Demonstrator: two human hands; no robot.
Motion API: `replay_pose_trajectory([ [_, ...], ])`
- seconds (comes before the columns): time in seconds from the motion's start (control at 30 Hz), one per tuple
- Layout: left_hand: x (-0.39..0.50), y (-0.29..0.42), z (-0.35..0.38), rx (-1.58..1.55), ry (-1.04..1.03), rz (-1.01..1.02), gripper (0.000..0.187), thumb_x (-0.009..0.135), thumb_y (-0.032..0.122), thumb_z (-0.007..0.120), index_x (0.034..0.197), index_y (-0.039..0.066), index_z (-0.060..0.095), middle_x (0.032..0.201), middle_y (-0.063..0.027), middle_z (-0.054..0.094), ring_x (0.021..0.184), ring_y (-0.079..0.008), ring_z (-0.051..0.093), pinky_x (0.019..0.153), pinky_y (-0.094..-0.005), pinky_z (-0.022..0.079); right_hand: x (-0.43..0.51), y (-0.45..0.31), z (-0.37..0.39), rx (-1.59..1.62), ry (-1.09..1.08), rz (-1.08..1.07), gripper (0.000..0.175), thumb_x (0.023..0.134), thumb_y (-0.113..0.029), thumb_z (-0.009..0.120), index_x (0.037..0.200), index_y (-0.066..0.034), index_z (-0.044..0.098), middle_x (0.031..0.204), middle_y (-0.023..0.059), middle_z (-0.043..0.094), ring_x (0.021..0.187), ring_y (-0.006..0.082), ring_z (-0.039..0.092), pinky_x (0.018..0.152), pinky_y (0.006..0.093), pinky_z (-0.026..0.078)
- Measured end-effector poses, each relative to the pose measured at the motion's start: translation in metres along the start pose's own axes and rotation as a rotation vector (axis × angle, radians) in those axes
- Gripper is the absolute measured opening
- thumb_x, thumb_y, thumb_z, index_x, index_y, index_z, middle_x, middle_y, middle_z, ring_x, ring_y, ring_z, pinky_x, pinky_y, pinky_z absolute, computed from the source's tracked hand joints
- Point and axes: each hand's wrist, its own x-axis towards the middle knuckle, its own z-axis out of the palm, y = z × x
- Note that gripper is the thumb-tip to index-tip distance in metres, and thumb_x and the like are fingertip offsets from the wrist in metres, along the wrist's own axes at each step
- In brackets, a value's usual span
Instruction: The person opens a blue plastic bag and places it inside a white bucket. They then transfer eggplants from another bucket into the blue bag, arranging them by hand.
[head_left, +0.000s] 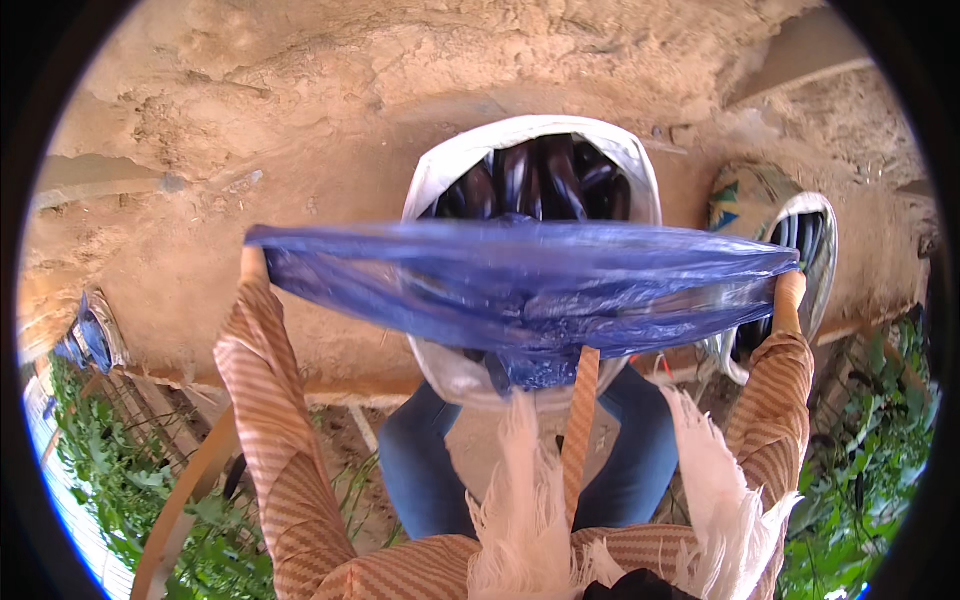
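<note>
A thin blue plastic sheet or bag (517, 281) is stretched wide between my two hands. Its left end is gripped by my left hand (255, 264), its right end by my right hand (790, 289). The fingers of both are partly covered by the plastic. Beneath the blue film stands a white woven sack (540, 127) with its mouth spread, in front of my knees. Dark purple eggplants (555, 176) fill the sack. The plastic hangs across the near part of the sack's mouth and hides many of them; its middle sags towards me.
To the right is a second sack (821, 225) holding long dark produce. A patterned sack (739, 196) lies just behind it. Bare earth (337, 165) stretches ahead, with a rough bank beyond. Green plants (862, 480) grow on both sides, and blue plastic (91, 334) lies at far left.
</note>
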Motion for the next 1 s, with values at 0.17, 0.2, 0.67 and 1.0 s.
replay_pose_trajectory([
  [0.17,0.134,0.047,0.069,0.103,0.290,0.096,0.053,0.088,0.045,0.057,0.113,-0.001,0.064,0.105,-0.0090,0.067,0.093,-0.0233,0.063,0.084,-0.0370,0.051,0.108,-0.061,0.118,-0.382,-0.125,-0.285,0.050,0.090,-0.039,0.047,0.096,0.0042,0.071,0.086,0.0155,0.070,0.079,0.0277,0.068,0.073,0.0395,0.054],
  [0.2,0.158,0.040,0.079,0.130,0.327,0.167,0.053,0.087,0.045,0.059,0.113,-0.001,0.064,0.105,-0.0089,0.067,0.093,-0.0239,0.063,0.083,-0.0373,0.051,0.113,-0.070,0.144,0.393,-0.127,0.018,0.051,0.094,-0.037,0.044,0.106,0.0062,0.067,0.097,0.0169,0.069,0.086,0.0262,0.066,0.079,0.0395,0.052],
  [0.67,0.161,-0.190,0.155,1.390,0.244,-0.044,0.053,0.086,0.045,0.058,0.119,0.005,0.064,0.117,-0.0215,0.064,0.109,-0.0355,0.061,0.090,-0.0428,0.049,-0.017,-0.074,0.305,0.613,-0.935,-0.008,0.047,0.098,-0.032,0.041,0.114,0.0067,0.063,0.099,0.0134,0.069,0.084,0.0218,0.063,0.079,0.0333,0.049],
  [1.0,-0.017,-0.048,0.127,0.658,-0.016,0.954,0.066,0.083,0.022,0.074,0.140,0.004,0.045,0.126,-0.0128,0.061,0.120,-0.0233,0.055,0.106,-0.0359,0.040,-0.073,-0.102,0.113,-0.269,0.005,-0.844,0.036,0.091,-0.009,0.053,0.126,0.0002,0.055,0.113,0.0206,0.065,0.099,0.0345,0.065,0.086,0.0392,0.051],
])
